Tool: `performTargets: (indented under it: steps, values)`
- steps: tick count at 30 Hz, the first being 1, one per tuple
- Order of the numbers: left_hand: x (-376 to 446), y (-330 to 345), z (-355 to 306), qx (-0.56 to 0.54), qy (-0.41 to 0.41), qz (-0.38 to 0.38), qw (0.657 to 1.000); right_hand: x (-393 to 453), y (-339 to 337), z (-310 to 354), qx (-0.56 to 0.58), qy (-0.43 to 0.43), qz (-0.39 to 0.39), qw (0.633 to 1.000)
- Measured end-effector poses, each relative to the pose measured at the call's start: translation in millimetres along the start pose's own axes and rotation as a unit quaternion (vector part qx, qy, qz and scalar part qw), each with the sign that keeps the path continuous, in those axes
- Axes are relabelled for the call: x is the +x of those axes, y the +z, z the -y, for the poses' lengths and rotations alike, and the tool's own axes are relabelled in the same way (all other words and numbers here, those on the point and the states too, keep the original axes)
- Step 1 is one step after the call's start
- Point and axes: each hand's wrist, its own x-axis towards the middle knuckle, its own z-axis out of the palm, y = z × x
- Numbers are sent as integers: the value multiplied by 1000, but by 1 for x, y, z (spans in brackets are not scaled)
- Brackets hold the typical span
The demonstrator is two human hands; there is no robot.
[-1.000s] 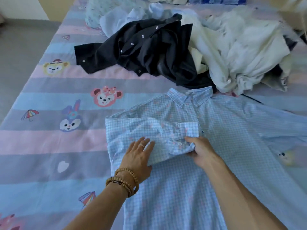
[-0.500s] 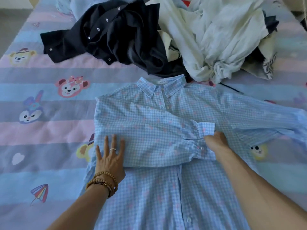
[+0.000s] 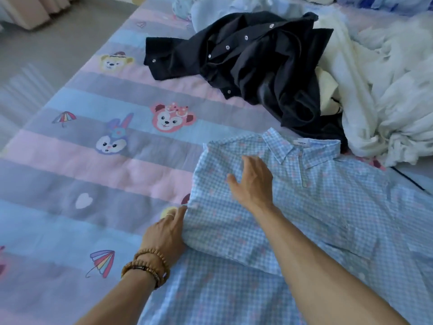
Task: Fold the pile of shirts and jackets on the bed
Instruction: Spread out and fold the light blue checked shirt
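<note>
right hand (image 3: 254, 181) moved from sleeve cuff to left chest of light-blue checked cotton shirt (image 3: 328, 207), fingers spread flat | left hand (image 3: 167, 233) fingers grip its folded edge | black snap-button jacket (image 3: 257, 66) beyond

Soft, even daylight with a cool blue cast fills the scene and shadows are faint. The white clothes (image 3: 386, 90) at far right are nearly washed out. Motion blur smears the floor (image 3: 35, 73) at left, and edges bow with wide-angle distortion.
</note>
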Motion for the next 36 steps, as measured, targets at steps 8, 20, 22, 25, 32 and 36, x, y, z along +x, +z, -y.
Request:
performTargets:
  steps: [8,20,22,25,32,36]
  values:
    - [-4,-2,13,-41,-39,87,995,112,15,95,-50,124,211,968]
    - [-12,1,29,-102,-3,95,990,117,56,84,220,131,46,966]
    - [-8,-7,25,-109,-18,80,991,83,51,82,157,64,-11,985]
    - [7,-13,-2,-75,5,-53,996,3,49,49,54,-67,-71,994]
    - [24,23,-87,28,28,183,982,-121,-3,-137,-115,56,60,990]
    - [28,21,-142,25,-34,159,986,-147,-34,-188,-62,182,-37,981]
